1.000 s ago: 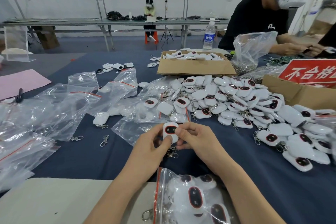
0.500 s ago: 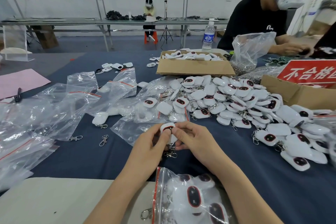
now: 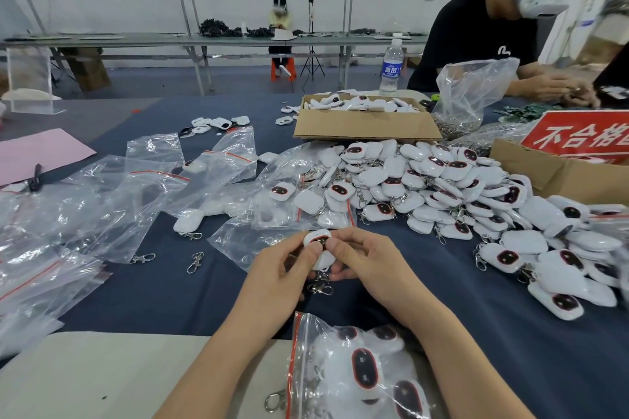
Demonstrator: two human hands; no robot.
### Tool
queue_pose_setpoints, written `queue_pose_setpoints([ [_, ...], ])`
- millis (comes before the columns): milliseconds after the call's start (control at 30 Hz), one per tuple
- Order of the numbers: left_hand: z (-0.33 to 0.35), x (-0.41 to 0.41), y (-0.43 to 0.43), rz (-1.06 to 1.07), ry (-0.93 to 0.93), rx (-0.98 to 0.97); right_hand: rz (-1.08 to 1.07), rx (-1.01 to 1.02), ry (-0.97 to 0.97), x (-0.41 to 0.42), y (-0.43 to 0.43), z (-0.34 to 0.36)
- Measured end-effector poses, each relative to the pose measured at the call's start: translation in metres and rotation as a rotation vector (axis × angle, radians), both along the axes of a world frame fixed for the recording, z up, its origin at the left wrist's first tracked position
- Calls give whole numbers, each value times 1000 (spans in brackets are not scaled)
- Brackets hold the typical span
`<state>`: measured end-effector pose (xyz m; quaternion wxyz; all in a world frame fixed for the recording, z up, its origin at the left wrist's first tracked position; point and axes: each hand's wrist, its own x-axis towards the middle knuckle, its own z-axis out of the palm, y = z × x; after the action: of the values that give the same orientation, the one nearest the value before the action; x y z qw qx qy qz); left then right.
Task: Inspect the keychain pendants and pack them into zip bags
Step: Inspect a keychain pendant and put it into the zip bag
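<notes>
The grip is a two-handed pinch: the left hand [image 3: 282, 269] and the right hand [image 3: 369, 262] both close on one white pendant [image 3: 318, 237], thumbs pressed on its dark face and the other fingers curled behind it, holding it just above the tabletop [image 3: 170, 296]. Its metal clasp [image 3: 320, 288] dangles below the fingers. A second ago the pendant showed its whole face square to the camera; now it is tipped so the top edge shows and the thumbs cover most of the face, which reads as the check moving on from the front to the edges and back. Inspection of this piece looks under way rather than finished, and it has not gone into a bag. Nearest the person, at the tabletop's near edge, a filled zip bag [image 3: 357, 374] lies with several pendants inside. Beyond the hands, loose empty bags [image 3: 102, 211] spread to the left, and to the right a big pile [image 3: 442, 187] of pendants waits, with a cardboard box [image 3: 367, 127] behind it. Judging by that pile, most of the job remains.
</notes>
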<state>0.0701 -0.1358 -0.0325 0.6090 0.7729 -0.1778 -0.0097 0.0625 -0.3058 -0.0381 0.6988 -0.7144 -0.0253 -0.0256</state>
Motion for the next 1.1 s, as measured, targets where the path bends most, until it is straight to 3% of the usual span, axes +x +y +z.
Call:
queue_pose_setpoints([
  [300, -1, 2, -1, 1, 33, -41, -8, 40, -11, 0, -2, 1],
  [500, -1, 1, -1, -37, 107, -183, 12, 60, -80, -6, -2, 4],
  [933, 0, 2, -3, 95, 51, -200, -9, 2, -57, -2, 2, 1],
  [1100, 1, -1, -3, 45, 3, -128, 26, -22, -41, -2, 3, 0],
])
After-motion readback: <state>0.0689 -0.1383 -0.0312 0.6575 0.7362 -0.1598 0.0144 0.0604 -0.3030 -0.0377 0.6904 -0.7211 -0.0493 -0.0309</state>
